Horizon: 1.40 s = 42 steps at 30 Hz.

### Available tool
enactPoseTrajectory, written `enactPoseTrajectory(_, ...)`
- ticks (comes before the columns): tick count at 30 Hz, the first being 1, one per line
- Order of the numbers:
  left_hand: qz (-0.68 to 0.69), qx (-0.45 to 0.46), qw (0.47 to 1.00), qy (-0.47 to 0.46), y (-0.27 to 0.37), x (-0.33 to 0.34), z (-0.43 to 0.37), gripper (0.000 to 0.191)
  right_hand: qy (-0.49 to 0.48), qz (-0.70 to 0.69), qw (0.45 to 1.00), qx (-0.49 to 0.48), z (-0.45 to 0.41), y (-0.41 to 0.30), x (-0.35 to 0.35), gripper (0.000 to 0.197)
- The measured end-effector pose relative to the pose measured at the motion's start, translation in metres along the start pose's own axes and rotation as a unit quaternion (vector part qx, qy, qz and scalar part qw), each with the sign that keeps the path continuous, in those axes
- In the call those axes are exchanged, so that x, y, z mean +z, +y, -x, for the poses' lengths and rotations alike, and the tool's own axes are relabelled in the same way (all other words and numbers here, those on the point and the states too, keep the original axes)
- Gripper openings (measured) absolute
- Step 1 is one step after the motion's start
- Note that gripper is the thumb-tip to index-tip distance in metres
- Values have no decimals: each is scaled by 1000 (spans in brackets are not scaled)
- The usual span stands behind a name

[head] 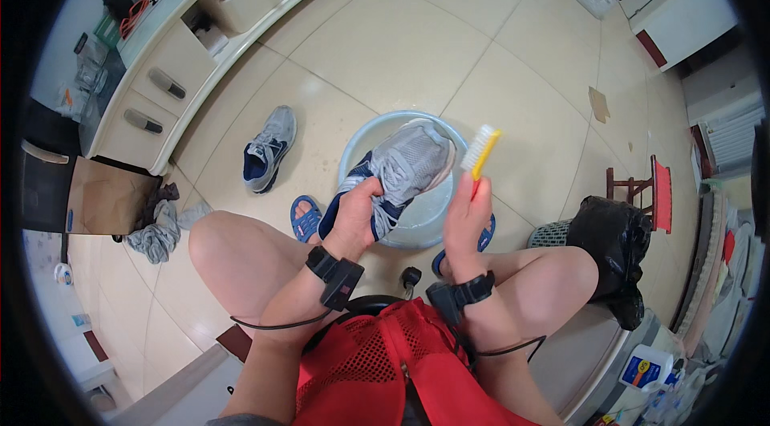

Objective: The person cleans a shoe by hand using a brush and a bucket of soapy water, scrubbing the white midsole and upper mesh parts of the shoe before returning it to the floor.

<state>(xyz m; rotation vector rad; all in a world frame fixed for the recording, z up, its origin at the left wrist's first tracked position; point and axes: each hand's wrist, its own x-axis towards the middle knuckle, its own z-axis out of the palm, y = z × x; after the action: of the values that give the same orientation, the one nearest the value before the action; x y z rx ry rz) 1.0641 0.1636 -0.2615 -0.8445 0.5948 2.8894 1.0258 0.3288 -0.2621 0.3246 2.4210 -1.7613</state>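
My left hand [355, 215] grips a grey and navy mesh sneaker [412, 158] near its ankle opening, holding it over a light blue plastic basin [442, 224] with water in it. The sneaker's toe points up and to the right. In my right hand [468, 212], at the basin's right edge, is a scrub brush [481, 152] with white bristles and a yellow and red handle. The bristles face the sneaker without touching it. A matching sneaker [269, 149] rests on the tiled floor left of the basin.
A curved cabinet [174, 89] runs along the upper left. Clothes [157, 233] lie on the floor at left. To the right are a black plastic bag [607, 245], a lattice basket [548, 234] and a red-topped stool [660, 196]. My slippered feet flank the basin.
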Motion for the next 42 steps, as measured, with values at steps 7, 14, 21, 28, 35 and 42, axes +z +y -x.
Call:
enactPoseTrajectory(7,9,-5,993,116,-14,1,1,10,7,227,935,-271,16,-19,39,52)
enactPoseTrajectory(14,-94,83,971,202,-15,-15,-13,8,-100,292,910,-275,42,7,40,48)
enactPoseTrajectory(21,-250,160,924,240,-33,-17,-12,11,-74,262,946,-173,1,-16,49,48)
enactPoseTrajectory(28,-528,336,771,120,-40,-35,-12,25,-112,238,964,-37,-10,-40,28,41)
enactPoseTrajectory(35,-557,361,745,68,-38,-42,-9,24,-187,227,955,-47,6,-34,24,43)
enactPoseTrajectory(42,-600,332,726,41,-26,-34,0,27,-190,140,967,-99,35,-38,35,42)
